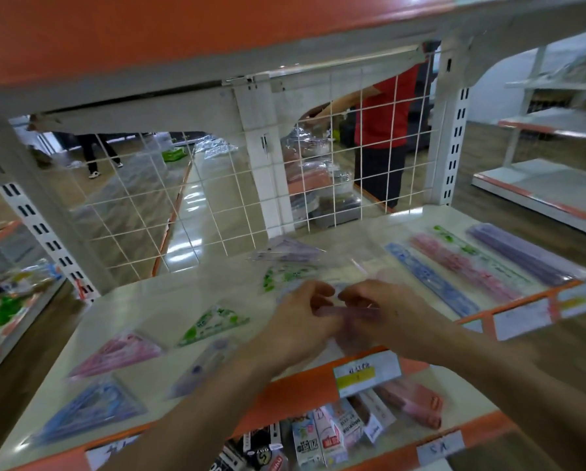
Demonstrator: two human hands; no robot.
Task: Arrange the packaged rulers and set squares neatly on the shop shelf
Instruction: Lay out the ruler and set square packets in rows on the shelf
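Pinching a pink pack (354, 322) in clear wrap between them, the left grip (298, 324) and the right grip (386, 314) meet over the front middle of the shelf (155, 300), fingers curled on the pack's edges. Blur hides whether it is a ruler or a set square.

On the left of the shelf lie wrapped set squares, apart from one another: a pink set square (115, 355), a blue set square (91, 407) and a green set square (213, 324). On the right, four long packs lie side by side: a blue ruler (431, 280), a pink ruler (465, 268), a green ruler (478, 254) and a purple ruler (522, 254).

A price label (366, 370) with a yellow band sits on the orange front edge; its writing is too blurred to read. On the shelf below, a white box (310, 443) shows a large "20".
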